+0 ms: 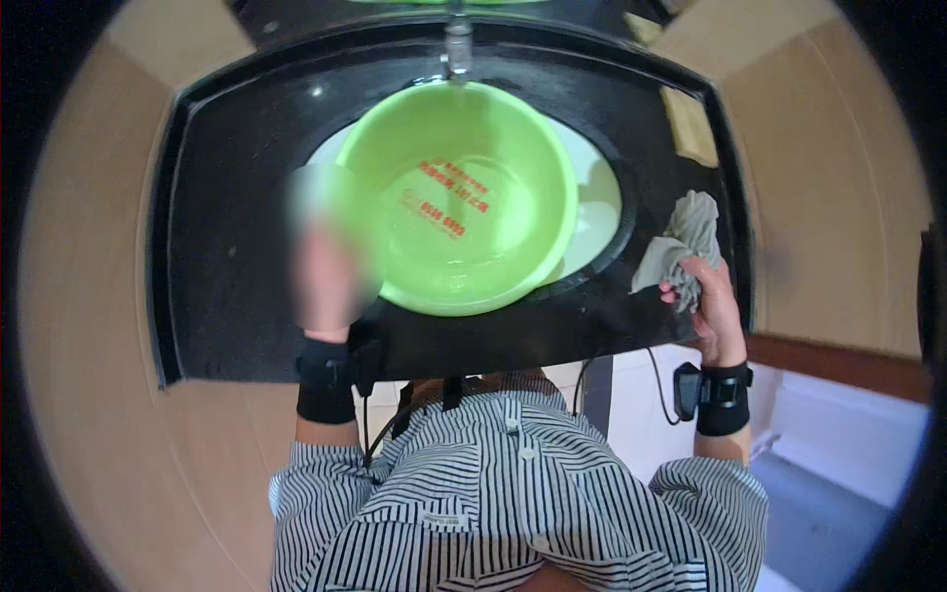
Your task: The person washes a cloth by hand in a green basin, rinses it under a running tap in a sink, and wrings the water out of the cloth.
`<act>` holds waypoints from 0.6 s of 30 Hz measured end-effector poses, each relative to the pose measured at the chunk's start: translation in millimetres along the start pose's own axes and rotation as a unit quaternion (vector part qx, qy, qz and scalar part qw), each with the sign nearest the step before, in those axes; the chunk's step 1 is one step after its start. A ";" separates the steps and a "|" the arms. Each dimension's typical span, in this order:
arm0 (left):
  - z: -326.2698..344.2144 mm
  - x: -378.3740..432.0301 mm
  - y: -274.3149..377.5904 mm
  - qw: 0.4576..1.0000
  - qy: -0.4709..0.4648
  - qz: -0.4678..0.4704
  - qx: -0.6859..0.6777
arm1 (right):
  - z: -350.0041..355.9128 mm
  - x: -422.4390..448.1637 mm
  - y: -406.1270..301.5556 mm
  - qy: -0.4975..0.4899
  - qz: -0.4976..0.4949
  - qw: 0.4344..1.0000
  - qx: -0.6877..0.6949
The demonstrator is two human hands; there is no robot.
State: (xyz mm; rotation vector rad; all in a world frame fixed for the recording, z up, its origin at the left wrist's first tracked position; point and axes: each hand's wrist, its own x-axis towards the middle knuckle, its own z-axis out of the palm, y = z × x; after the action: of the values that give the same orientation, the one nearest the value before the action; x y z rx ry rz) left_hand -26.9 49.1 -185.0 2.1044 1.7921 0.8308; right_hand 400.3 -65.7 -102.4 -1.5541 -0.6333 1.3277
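Observation:
A light green plastic basin (547, 222) with red writing on its bottom rests over a white oval sink (598, 192). A little water seems to lie in the basin. At the basin's left rim is my left hand (325, 274); a blurred patch covers it, so its fingers and anything in them cannot be made out. My right hand (714, 296) holds a crumpled grey cloth (694, 222) over the right side of the black countertop (237, 222).
A metal faucet (459, 48) stands behind the basin, above its far rim. A folded yellowish cloth (691, 127) lies at the counter's back right. Raised black edging and beige walls bound the counter's sides. Cables hang near both wrists.

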 end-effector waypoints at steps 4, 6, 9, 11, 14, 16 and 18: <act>-9.8 15.2 43.8 0.996 0.001 0.014 0.084 | -16.8 18.3 23.8 0.043 0.036 0.986 0.156; -1.8 17.7 42.6 0.995 0.015 0.058 0.085 | -16.5 24.6 37.3 0.039 0.056 0.966 0.250; -4.4 23.3 69.1 0.996 -0.005 0.065 0.064 | -13.6 25.8 44.0 0.042 0.079 0.946 0.313; -2.2 26.9 75.0 0.992 -0.004 0.118 0.032 | -14.4 27.6 46.6 0.035 0.083 0.939 0.333; 0.5 22.5 72.0 0.989 0.015 0.144 0.036 | -20.2 30.8 42.0 0.058 0.088 0.930 0.353; 0.4 16.7 69.2 0.992 0.005 0.125 0.017 | -26.6 30.7 41.0 0.077 0.035 0.935 0.344; -0.7 9.1 65.8 0.994 -0.003 0.107 0.000 | -33.9 25.3 41.1 0.061 -0.023 0.936 0.345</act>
State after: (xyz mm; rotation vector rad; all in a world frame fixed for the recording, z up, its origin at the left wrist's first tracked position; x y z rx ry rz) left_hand 27.3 44.0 -146.9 2.3259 1.5829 0.8740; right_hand 431.4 -71.9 -152.2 -1.0216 -0.0900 1.2243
